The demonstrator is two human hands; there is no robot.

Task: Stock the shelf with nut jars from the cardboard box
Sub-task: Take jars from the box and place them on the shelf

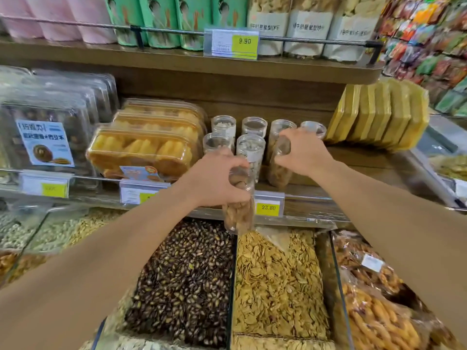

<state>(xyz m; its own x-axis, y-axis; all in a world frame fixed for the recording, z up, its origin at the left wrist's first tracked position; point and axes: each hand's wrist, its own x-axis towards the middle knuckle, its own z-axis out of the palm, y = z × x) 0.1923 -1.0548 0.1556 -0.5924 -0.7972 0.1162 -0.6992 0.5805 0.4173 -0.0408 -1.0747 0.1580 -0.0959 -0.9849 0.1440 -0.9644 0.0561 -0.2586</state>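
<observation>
The left hand [217, 178] wraps its fingers around the top of a clear nut jar [238, 210], hiding the lid. This jar stands up tall, just in front of the yellow price tag [268, 207] that reads 23.80. The right hand [300, 152] grips the top of a second jar [279, 168], upright on the shelf [353, 162] behind the tag. More jars [250, 150] stand behind the tag too; their labels are too blurry to read.
</observation>
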